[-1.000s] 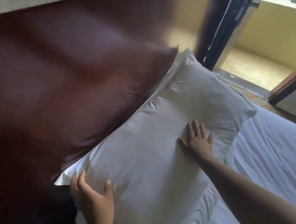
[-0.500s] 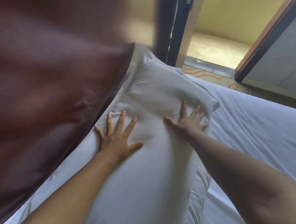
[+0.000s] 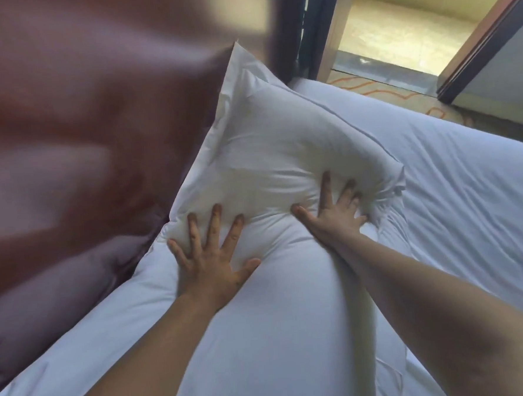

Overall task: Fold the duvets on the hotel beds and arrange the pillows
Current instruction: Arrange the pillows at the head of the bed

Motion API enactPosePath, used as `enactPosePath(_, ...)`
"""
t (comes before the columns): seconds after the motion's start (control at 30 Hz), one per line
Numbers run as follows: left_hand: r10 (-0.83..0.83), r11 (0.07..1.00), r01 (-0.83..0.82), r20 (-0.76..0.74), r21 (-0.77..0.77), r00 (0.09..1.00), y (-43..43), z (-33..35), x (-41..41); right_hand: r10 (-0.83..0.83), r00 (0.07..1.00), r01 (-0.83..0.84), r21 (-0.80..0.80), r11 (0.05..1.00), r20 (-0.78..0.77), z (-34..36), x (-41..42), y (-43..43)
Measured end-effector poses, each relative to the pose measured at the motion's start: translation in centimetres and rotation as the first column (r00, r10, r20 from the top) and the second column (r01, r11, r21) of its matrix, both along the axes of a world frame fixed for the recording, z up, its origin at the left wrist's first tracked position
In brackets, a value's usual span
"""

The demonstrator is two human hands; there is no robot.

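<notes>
Head view: a dark brown padded headboard (image 3: pixel 65 118) fills the left side, blurred, running from the near left corner to the far middle. To its right lies the bed, its white sheet (image 3: pixel 468 200) creased and spreading over the right half of the scene. A white pillow (image 3: pixel 281 141) lies along the head of the bed, its left edge touching the headboard, its flat border pointing to the far side. The far part is puffed up; a dent crosses it where the hands bear down, and white bedding continues near, under both forearms. Whether that near part is the same pillow or a second one cannot be told. Beyond the bed, at the far right, a patterned carpet (image 3: pixel 385 89) leads to an open doorway with a pale yellow floor (image 3: pixel 397 30) outside, a dark door frame (image 3: pixel 305 26) on its left. The left hand (image 3: pixel 209 262) lies flat on the pillow, fingers straight and spread, pressing and grasping nothing. The right hand (image 3: pixel 332 221), just beside it to the right, presses likewise with spread fingers sunk into the pillow's right edge.
</notes>
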State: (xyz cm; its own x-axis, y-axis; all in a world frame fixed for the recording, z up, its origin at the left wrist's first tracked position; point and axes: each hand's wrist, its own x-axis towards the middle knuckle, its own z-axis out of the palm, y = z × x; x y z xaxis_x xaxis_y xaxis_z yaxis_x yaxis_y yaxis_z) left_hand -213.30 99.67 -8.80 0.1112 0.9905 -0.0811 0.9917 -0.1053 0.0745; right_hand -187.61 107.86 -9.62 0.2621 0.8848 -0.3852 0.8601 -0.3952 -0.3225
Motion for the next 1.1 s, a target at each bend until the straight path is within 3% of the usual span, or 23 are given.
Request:
enactPosePath(0.2, 0.01, 1.0, -0.01, -0.004, 0.009, 1.0, -0.6, -0.6, 0.2, 0.006, 1.0, -0.006, -0.004, 1.0, 0.024, 0.0, 0.2, -0.5)
enactPosePath(0.3, 0.031, 0.997, -0.033, -0.026, -0.068, 0.999, -1.5, 0.4, -0.1, 0.011, 0.999, -0.011, -0.017, 1.0, 0.042, 1.8, -0.5, -2.1)
enactPosePath(0.53, 0.106, 0.969, -0.098, 0.022, -0.227, 0.994, -5.3, 4.8, 0.7, 0.105, 0.993, -0.105, -0.005, 0.994, 0.053, 5.2, -3.8, -15.1)
enactPosePath(0.63, 0.073, 0.952, -0.047, 0.075, -0.302, 0.994, -10.4, 7.0, 1.1, 0.097, 0.995, -0.096, -0.017, 0.995, 0.031, 6.2, -5.2, -21.6)
enactPosePath(0.73, 0.024, 0.96, -0.005, 0.063, -0.279, 0.998, -18.4, 8.1, 1.0, 0.065, 0.998, -0.065, -0.003, 0.998, -0.027, 6.9, -6.1, -26.9)
enactPosePath(0.9, 0.085, 0.944, -0.054, 0.082, -0.324, 0.993, -32.1, 7.4, 0.7, 0.046, 0.986, -0.043, 0.025, 0.999, -0.159, 7.3, -7.8, -34.1)
enactPosePath(1.1, 0.15, 0.937, -0.101, 0.124, -0.336, 0.981, -34.4, 8.2, 0.7, 0.067, 0.984, -0.077, -0.057, 0.995, -0.166, 8.8, -7.3, -33.0)
